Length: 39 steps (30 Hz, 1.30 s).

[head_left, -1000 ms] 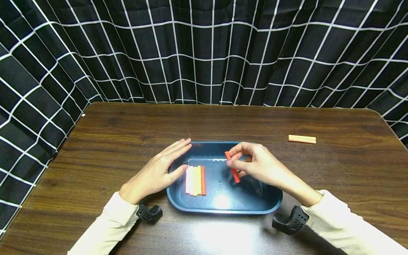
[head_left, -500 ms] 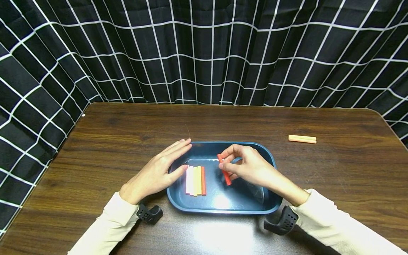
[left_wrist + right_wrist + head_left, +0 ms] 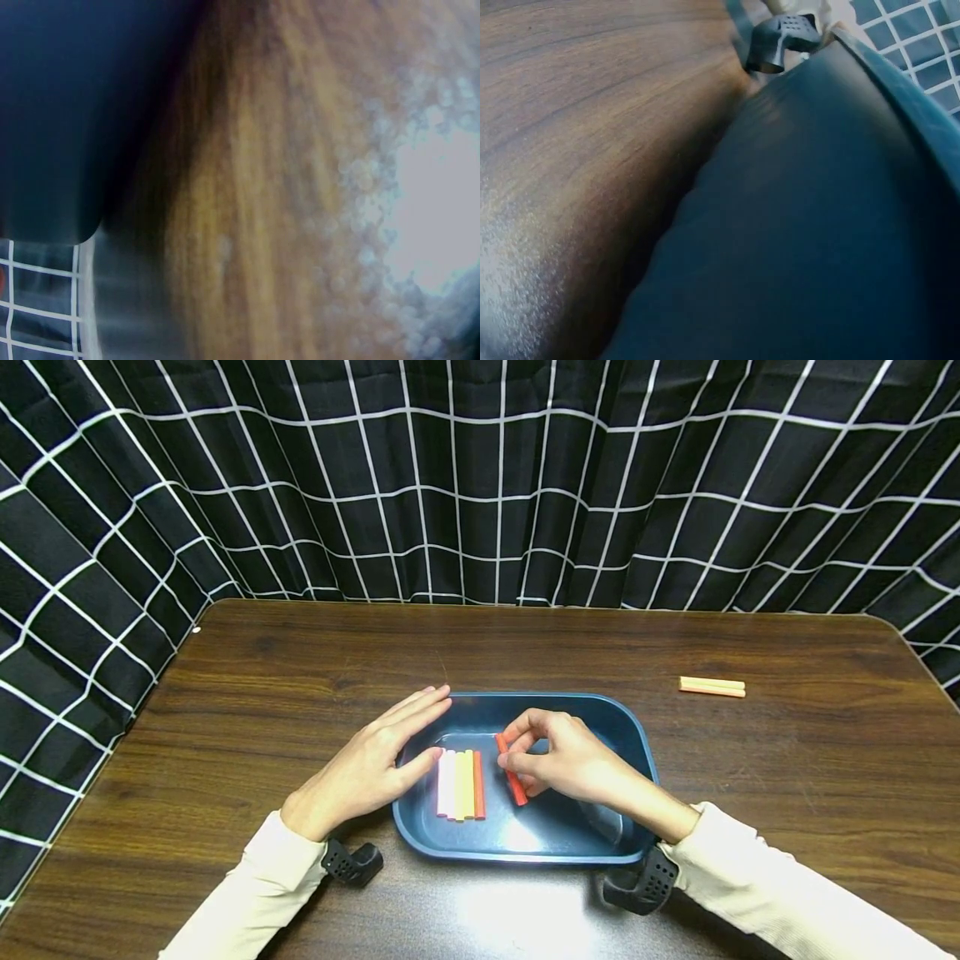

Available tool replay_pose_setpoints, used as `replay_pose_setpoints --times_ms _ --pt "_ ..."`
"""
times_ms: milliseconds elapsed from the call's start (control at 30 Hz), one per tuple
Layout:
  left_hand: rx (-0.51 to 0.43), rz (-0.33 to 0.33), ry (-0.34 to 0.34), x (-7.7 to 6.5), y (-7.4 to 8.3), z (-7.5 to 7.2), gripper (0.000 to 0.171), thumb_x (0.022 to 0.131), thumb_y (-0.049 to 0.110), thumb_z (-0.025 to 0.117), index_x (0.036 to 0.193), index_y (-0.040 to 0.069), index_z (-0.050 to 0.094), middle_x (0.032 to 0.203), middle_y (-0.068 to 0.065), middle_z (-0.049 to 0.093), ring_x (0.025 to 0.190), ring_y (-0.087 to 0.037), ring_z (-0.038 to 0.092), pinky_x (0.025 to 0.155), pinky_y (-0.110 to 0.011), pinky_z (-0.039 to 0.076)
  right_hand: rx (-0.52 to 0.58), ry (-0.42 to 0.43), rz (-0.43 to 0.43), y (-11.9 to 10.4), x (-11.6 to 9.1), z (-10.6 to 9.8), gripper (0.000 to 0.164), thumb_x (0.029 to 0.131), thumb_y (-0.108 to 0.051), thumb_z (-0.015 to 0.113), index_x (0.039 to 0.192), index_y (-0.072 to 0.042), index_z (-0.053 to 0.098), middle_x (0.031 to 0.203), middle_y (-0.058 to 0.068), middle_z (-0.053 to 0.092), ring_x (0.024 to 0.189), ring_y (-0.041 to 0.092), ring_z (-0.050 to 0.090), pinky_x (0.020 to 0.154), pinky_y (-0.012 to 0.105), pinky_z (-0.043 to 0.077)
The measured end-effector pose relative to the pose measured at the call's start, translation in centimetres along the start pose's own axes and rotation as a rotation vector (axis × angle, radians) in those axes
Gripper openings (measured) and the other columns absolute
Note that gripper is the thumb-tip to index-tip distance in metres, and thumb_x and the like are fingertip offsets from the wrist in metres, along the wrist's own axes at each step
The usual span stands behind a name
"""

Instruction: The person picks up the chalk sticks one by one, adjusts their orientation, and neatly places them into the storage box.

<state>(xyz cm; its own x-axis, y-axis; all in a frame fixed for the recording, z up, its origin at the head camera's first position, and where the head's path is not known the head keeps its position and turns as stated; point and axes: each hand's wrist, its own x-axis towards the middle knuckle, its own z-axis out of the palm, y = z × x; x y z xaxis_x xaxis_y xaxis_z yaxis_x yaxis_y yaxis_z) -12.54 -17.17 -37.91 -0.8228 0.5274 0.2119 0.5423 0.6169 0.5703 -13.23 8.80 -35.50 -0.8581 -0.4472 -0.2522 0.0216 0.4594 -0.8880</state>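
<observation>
My right hand (image 3: 562, 758) pinches a red, chalk-like stick (image 3: 512, 770) between thumb and fingers, over the middle of a blue tray (image 3: 525, 858). The stick is tilted; whether its lower end touches the tray floor I cannot tell. Just to its left lies a side-by-side row of sticks (image 3: 459, 785), running from pink and white through yellow to an orange-red one on the right. With fingers straight, my left hand (image 3: 367, 760) rests at the tray's left rim, its thumb tip close to the top of the row. Both wrist views show mostly the tray wall and table, without the fingers.
Two pale orange sticks (image 3: 712, 687) lie together on the brown wooden table (image 3: 300, 652), to the right behind the tray. A black curtain with a white grid (image 3: 480, 485) hangs behind the table. Black wrist mounts (image 3: 352, 864) sit under both sleeves.
My right hand has moved left and slightly nearer with the red stick, closer to the row. The left hand and the row have stayed in place.
</observation>
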Motion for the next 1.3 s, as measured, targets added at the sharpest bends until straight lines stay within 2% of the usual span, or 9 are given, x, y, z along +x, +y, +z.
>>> replay_pose_setpoints --times_ms 433,1067,1300 --pt "-0.004 0.010 0.000 0.0 0.0 -0.1 0.058 0.095 0.023 0.064 0.148 0.007 0.046 0.159 -0.004 0.038 0.150 -0.027 0.032 0.122 -0.047 0.030 -0.031 -0.041 0.063 0.1 0.4 0.7 0.026 0.091 -0.012 0.070 0.109 0.002 0.060 0.087 0.012 0.068 0.057 0.016 0.068 0.055 0.034 0.061" --pt "0.012 -0.004 -0.007 0.0 0.0 0.0 0.058 0.095 0.024 0.064 0.149 0.010 0.046 0.160 -0.001 0.038 0.151 -0.025 0.031 0.122 -0.046 0.030 0.122 -0.094 0.131 0.4 0.5 1.4 0.033 0.094 -0.008 0.065 0.119 0.007 0.049 0.094 0.015 0.066 0.058 0.015 0.070 0.059 0.035 0.063" --pt "0.009 0.020 -0.001 0.1 -0.1 0.0 0.057 0.095 0.023 0.063 0.148 0.007 0.046 0.159 -0.006 0.039 0.150 -0.027 0.032 0.123 -0.045 0.029 0.161 -0.113 0.121 0.4 0.5 1.4 0.033 0.094 -0.004 0.060 0.120 0.010 0.045 0.094 0.018 0.068 0.061 0.016 0.069 0.062 0.035 0.063"
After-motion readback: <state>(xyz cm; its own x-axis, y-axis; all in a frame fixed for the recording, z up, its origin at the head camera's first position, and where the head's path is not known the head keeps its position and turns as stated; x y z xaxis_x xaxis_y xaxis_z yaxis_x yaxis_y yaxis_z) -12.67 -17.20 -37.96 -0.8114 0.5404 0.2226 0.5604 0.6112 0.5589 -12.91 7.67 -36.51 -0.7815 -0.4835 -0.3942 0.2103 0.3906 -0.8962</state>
